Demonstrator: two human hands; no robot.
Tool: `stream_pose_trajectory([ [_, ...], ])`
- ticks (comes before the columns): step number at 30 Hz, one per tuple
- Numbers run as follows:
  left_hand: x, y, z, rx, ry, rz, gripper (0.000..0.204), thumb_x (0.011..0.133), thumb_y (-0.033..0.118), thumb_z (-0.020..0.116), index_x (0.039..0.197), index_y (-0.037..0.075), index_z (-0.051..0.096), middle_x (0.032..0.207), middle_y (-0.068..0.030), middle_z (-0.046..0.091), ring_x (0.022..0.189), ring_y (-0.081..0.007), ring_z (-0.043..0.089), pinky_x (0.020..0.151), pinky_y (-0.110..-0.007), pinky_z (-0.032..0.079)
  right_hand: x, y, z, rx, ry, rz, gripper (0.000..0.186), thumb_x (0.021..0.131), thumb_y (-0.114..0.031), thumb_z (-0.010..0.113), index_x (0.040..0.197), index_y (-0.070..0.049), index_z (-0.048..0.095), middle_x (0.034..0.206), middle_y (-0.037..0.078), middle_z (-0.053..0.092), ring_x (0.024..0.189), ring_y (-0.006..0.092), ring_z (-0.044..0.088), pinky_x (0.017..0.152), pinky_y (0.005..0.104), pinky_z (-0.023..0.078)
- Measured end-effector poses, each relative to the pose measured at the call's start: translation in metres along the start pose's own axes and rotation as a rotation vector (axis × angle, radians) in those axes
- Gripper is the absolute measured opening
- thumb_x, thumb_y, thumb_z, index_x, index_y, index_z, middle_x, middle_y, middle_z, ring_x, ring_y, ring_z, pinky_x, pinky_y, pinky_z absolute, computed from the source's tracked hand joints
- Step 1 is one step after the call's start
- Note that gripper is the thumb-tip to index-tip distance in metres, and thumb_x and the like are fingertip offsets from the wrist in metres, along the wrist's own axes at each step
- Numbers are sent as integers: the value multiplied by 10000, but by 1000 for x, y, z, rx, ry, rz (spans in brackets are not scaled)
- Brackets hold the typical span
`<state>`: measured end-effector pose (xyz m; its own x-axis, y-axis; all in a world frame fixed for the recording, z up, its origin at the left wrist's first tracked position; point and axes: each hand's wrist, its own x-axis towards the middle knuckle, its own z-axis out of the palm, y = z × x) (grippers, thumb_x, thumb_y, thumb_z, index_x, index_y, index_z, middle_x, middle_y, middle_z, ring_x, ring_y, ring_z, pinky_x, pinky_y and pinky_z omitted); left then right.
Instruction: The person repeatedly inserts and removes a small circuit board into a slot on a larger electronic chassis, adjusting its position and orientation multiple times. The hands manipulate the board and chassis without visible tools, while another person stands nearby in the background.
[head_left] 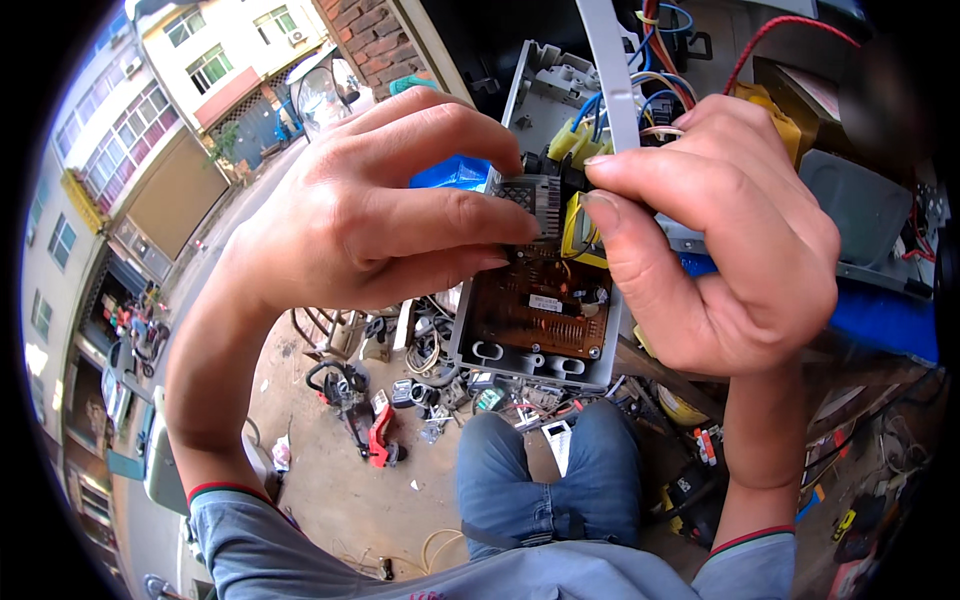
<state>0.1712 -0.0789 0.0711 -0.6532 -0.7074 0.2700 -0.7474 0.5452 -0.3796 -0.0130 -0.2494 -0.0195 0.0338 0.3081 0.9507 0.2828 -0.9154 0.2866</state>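
An opened grey plastic housing point(460, 345) with a brown circuit board point(540, 310) inside lies before me. My left hand point(390, 200) reaches over it from the left, its fingers bent around a finned grey metal part point(545, 205) on the board. From the right comes my right hand point(720, 240), thumb and forefinger drawn together beside a small black part point(572, 180); what lies between the fingertips is hidden. Just below these fingertips sits a yellow-wrapped transformer point(582, 238). Pale yellow connectors point(575, 143) with blue wires are above. A flat grey strip point(612, 80) passes close to my right fingertips.
Behind the housing run bundled coloured wires point(665, 75) and a red cable point(790, 25). A blue surface point(880, 320) is at the right. Tools and scrap, including a red tool point(382, 435), litter the ground below. My knees point(550, 480) are under the housing. A street point(190, 300) lies left.
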Motion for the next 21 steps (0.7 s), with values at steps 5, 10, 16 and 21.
stream_pose_trajectory([
  [5,-8,16,7,29,-30,8,254,832,116,807,1077,107,742,1197,-158,668,997,-346,701,854,-438,567,-13,-15,4,-51,46,-17,216,706,71,786,908,14,740,719,99,669,612,264,602,687,388,499],
  [10,-14,12,12,29,0,66,234,833,74,772,1063,75,729,1198,-167,687,1026,-353,707,882,-454,577,-13,-19,5,-86,19,-8,193,716,43,795,896,4,738,703,88,663,605,257,602,683,385,492],
  [16,-17,13,12,36,10,83,240,807,1,704,1040,55,721,1147,-175,711,1038,-370,720,894,-474,594,-13,-23,3,-103,-12,1,180,736,27,799,902,1,734,688,82,662,593,243,605,693,393,497],
  [21,-17,12,10,74,20,129,258,767,-23,697,1015,50,717,1124,-156,718,1021,-366,724,861,-463,607,-12,-24,3,-85,-7,11,182,743,23,799,913,4,735,686,80,665,587,230,607,699,398,501],
])
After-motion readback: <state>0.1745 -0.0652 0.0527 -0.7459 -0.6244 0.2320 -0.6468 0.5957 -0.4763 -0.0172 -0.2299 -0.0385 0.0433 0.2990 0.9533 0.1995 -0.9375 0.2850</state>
